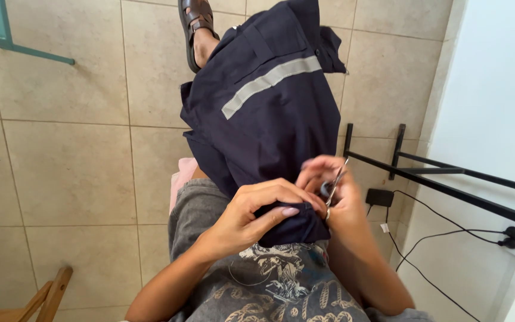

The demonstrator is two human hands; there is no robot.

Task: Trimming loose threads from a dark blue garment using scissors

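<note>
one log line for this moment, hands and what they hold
left hand: pinching dark navy garment edge | right hand: holding small scissors at fabric | garment: draped over lap, grey reflective stripe

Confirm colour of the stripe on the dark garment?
Light grey stripe on the navy garment; head view shows it best.

Grey printed T-shirt (269, 280), bare forearms, pale polished nails, ring, brown strapped sandal (196, 27)
</note>
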